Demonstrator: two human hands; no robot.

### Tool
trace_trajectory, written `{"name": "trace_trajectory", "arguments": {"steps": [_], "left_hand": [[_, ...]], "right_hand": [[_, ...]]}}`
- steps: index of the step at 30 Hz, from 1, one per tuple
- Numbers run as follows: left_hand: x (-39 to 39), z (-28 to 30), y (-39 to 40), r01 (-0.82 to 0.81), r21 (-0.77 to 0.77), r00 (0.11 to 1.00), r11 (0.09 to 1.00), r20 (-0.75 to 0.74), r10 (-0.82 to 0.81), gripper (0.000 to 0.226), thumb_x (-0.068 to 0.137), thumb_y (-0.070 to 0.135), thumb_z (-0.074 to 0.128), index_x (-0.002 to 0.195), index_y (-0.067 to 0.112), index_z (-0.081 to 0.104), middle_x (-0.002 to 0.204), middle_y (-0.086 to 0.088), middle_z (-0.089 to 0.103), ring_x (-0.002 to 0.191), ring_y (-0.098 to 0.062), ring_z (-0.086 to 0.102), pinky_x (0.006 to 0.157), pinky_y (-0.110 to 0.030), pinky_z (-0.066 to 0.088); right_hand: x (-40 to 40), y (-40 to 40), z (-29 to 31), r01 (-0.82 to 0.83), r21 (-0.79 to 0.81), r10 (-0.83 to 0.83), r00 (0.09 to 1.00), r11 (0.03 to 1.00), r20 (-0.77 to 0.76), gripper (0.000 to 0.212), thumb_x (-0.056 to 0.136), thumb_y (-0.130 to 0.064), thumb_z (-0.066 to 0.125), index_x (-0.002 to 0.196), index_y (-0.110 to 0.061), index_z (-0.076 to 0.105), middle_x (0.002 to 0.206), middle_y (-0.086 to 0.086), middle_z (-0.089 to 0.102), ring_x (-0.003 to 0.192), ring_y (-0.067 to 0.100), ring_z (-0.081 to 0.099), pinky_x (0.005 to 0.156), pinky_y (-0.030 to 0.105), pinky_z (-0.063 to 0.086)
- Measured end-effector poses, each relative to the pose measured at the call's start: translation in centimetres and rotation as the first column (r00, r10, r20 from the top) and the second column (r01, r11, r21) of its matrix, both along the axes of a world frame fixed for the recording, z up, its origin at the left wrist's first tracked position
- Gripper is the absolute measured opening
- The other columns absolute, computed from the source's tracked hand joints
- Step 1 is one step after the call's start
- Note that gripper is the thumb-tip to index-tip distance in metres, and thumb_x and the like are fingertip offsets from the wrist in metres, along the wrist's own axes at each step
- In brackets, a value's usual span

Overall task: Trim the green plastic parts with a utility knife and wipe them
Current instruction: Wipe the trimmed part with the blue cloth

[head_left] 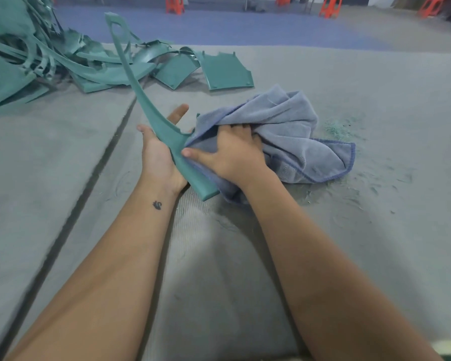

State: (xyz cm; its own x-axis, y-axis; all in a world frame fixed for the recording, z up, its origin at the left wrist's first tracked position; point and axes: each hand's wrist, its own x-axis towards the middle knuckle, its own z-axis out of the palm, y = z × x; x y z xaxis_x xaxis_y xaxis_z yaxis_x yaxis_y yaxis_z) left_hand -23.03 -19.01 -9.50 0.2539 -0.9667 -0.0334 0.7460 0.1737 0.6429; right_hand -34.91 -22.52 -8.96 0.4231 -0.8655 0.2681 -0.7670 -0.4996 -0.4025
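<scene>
At the far left you have a heap of green plastic parts (37, 58) piled on the grey mat (375, 105), with curved strips and flat panels tangled together. One flat panel (225, 71) lies at the heap's right edge, apart from your hands.

A dark seam (89, 175) runs through the mat from the heap down toward the lower left corner of the view.

Your left hand (159, 149) is turned palm up and cradles the long curved green part (141, 95) near its lower, wider end. The fingers lie fairly straight beneath it, one fingertip showing beyond the part's far edge and the thumb stretched out along the near side. The part rises from your palm and sweeps up and away to the left, ending in a slotted tip above the heap. Its blunt lower end hangs just past your wrist, above the mat.

Your right hand (232, 149) grips a bunched blue-grey cloth (284, 136), fingers curled into the fabric and the thumb pressing the cloth against the part's lower section, just beside your left palm. The rest of the cloth trails to the right and rests on the mat.

Right of the cloth, fine green shavings (336, 128) are scattered over the mat. At the top right, orange stools (331, 6) stand on the floor well beyond the work area.
</scene>
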Motion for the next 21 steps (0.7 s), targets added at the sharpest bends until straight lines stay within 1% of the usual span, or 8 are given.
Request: {"name": "trace_trajectory", "arguments": {"steps": [3, 5, 8, 11, 14, 17, 19, 21], "left_hand": [[-0.1, -0.2, 0.1, 0.001, 0.026, 1.0, 1.0, -0.017, -0.001, 0.086, 0.094, 0.067, 0.002, 0.11, 0.014, 0.068, 0.11, -0.026, 0.068, 0.097, -0.04, 0.068, 0.08, -0.05, 0.058], [0.0, -0.3, 0.0, -0.04, 0.059, 0.999, 0.997, -0.016, 0.041, 0.091, 0.095, 0.065, 0.004, 0.09, 0.009, 0.075, 0.097, -0.023, 0.071, 0.088, -0.037, 0.071, 0.072, -0.045, 0.06], [0.3, -0.2, -0.3, -0.089, 0.109, 0.996, 0.99, 0.023, 0.087, 0.095, 0.097, 0.063, 0.005, 0.066, 0.007, 0.075, 0.08, -0.019, 0.072, 0.074, -0.033, 0.072, 0.063, -0.039, 0.06], [0.4, -0.3, -0.3, -0.074, 0.103, 0.997, 0.992, 0.011, 0.073, 0.092, 0.096, 0.067, 0.012, 0.059, 0.008, 0.074, 0.073, -0.015, 0.071, 0.069, -0.03, 0.072, 0.06, -0.036, 0.059], [0.1, -0.1, 0.1, -0.046, 0.089, 0.998, 0.995, 0.052, 0.042, 0.059, 0.095, 0.054, 0.046, 0.059, 0.012, 0.067, 0.059, -0.006, 0.064, 0.053, -0.017, 0.065, 0.054, -0.028, 0.056], [-0.5, -0.1, 0.0, -0.054, 0.149, 0.994, 0.987, 0.1, 0.039, 0.022, 0.093, 0.026, 0.063, 0.075, 0.014, 0.058, 0.071, -0.008, 0.065, 0.053, -0.014, 0.062, 0.057, -0.032, 0.058], [-0.5, -0.2, 0.0, -0.091, 0.172, 0.985, 0.981, 0.16, 0.064, 0.02, 0.093, 0.03, 0.063, 0.08, 0.014, 0.06, 0.071, -0.009, 0.068, 0.059, -0.019, 0.068, 0.057, -0.034, 0.058], [-0.4, -0.2, 0.0, -0.124, 0.176, 0.973, 0.977, 0.216, 0.084, 0.026, 0.094, 0.039, 0.059, 0.084, 0.016, 0.064, 0.071, -0.007, 0.072, 0.066, -0.021, 0.072, 0.057, -0.034, 0.057]], "right_hand": [[0.8, 0.5, 0.3, 0.058, -0.001, -0.058, 0.996, 0.998, -0.066, 0.118, 0.064, -0.091, 0.043, 0.144, -0.006, 0.031, 0.15, 0.019, 0.03, 0.138, 0.037, 0.022, 0.109, 0.053, 0.021], [1.4, 0.5, 0.6, 0.098, 0.03, -0.097, 0.995, 0.995, -0.037, 0.119, 0.062, -0.092, 0.043, 0.145, -0.008, 0.032, 0.152, 0.018, 0.028, 0.14, 0.036, 0.018, 0.109, 0.055, 0.018], [2.5, 0.6, 0.9, 0.162, 0.081, -0.162, 0.987, 0.984, -0.007, 0.113, 0.06, -0.094, 0.041, 0.139, -0.014, 0.042, 0.148, 0.016, 0.035, 0.135, 0.035, 0.026, 0.104, 0.056, 0.022], [2.8, 0.4, 0.9, 0.233, 0.089, -0.236, 0.971, 0.968, 0.025, 0.095, 0.06, -0.094, 0.042, 0.12, -0.021, 0.056, 0.128, 0.008, 0.057, 0.121, 0.031, 0.047, 0.092, 0.05, 0.033], [2.0, -0.7, 1.3, 0.078, 0.146, -0.098, 0.986, 0.986, 0.138, 0.057, 0.071, -0.078, 0.057, 0.097, -0.027, 0.056, 0.096, -0.004, 0.064, 0.094, 0.019, 0.059, 0.072, 0.032, 0.036], [0.4, -1.9, 2.0, -0.099, 0.249, 0.063, 0.987, 0.963, 0.15, 0.047, 0.086, -0.053, 0.062, 0.115, -0.017, 0.056, 0.101, 0.001, 0.06, 0.093, 0.017, 0.053, 0.079, 0.03, 0.04], [-0.4, -2.5, 2.0, -0.136, 0.189, 0.114, 0.986, 0.973, 0.124, 0.03, 0.097, -0.033, 0.053, 0.118, -0.013, 0.055, 0.107, 0.007, 0.061, 0.1, 0.024, 0.057, 0.088, 0.036, 0.045], [-0.8, -2.2, 1.9, -0.087, 0.099, 0.074, 0.988, 0.991, 0.133, 0.023, 0.1, -0.022, 0.043, 0.117, -0.013, 0.056, 0.113, 0.013, 0.062, 0.103, 0.033, 0.057, 0.087, 0.039, 0.045]]}}
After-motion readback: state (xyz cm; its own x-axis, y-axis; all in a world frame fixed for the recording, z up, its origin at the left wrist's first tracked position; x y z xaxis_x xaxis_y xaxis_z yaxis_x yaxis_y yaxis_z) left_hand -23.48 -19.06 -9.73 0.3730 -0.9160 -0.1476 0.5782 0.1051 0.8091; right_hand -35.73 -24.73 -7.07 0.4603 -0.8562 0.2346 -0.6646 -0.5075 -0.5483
